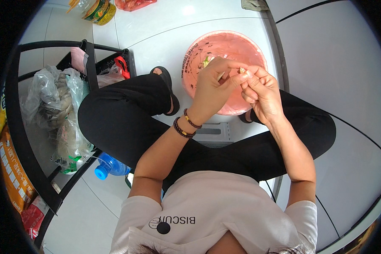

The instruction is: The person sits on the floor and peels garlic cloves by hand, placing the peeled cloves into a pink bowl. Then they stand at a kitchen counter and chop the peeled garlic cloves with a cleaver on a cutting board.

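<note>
Above a pink waste bin [190, 85] lined with a thin bag, my two hands meet at the fingertips. A small pale yellowish piece [242, 70], too small to name surely, is pinched between the thumb and index finger of my left hand [214, 84]. My right hand [263, 87] grips the same piece from the other side, its other fingers curled. Something pale shows partly within my left palm, mostly hidden by the fingers. Inside the bin lie pale green and whitish scraps [207, 61], partly covered by my left hand.
A black-framed rack [89, 63] at the left carries plastic bags [63, 111] of goods. Beside it lies a blue bottle [112, 165]. A jar with yellow contents [103, 14] and a red bag [135, 4] are on the floor ahead. White panels [330, 70] rise at the right.
</note>
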Demonstrator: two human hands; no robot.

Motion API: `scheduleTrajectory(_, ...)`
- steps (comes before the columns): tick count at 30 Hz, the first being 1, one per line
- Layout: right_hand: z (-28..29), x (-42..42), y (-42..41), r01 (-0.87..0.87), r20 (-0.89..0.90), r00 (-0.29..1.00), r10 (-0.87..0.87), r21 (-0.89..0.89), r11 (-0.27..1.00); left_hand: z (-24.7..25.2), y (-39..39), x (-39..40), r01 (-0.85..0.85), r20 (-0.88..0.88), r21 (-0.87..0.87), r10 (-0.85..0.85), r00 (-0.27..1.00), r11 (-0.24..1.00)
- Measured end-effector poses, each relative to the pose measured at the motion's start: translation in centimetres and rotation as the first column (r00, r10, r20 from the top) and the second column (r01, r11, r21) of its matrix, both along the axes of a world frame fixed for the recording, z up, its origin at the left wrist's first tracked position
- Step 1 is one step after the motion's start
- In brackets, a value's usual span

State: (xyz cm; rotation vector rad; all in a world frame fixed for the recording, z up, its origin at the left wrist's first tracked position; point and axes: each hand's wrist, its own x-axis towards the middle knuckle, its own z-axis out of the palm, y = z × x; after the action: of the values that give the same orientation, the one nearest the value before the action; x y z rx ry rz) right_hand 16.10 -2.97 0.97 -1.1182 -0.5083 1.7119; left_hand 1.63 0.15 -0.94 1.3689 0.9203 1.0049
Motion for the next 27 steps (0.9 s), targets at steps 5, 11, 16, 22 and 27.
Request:
scheduleTrajectory(5,0.3,0.2,0.0,-0.033,-0.095,0.995,0.028,-0.05,0.998,0.0,0.0,-0.3,-0.053,0.016,-0.03,0.053,0.998,0.998)
scheduleTrajectory(11,0.0,0.3,-0.2,-0.092,0.009,0.996,0.092,0.032,0.995,-0.5,0.0,-0.5,-0.105,-0.106,0.183,0.126,0.986,0.977)
scheduleTrajectory(16,0.1,0.0,-0.2,-0.044,0.106,0.994,0.034,0.093,0.995,0.2,0.2,-0.2,-0.137,-0.107,0.313,0.179,0.978,0.94)
scheduleTrajectory(22,-0.2,0.8,0.0,-0.093,0.487,0.872,0.048,0.068,0.993,1.3,0.4,-1.1,-0.119,-0.026,0.051,0.12,0.992,0.992)
scheduleTrajectory(27,-0.9,1.2,0.0,-0.235,0.787,0.617,0.029,0.149,0.96,1.0,0.6,-1.2,-0.02,-0.279,0.414,0.148,0.949,0.91)
